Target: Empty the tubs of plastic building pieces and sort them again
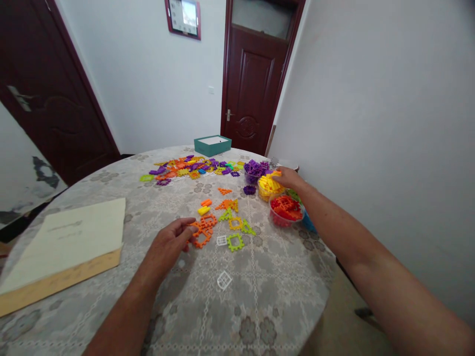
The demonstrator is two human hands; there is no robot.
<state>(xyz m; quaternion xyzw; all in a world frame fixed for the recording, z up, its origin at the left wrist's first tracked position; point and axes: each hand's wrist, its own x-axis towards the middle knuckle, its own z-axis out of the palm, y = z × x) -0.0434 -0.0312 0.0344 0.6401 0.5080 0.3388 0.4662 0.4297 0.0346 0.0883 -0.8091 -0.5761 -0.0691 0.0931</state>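
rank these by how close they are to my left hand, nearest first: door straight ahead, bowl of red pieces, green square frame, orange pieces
From the left hand, in the head view:
1. orange pieces, right at its fingertips
2. green square frame, to the right, past the orange
3. bowl of red pieces, farther right
4. door straight ahead, beyond the table

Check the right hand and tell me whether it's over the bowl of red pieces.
No, the right hand is at the bowl of yellow pieces, beyond the bowl of red pieces.
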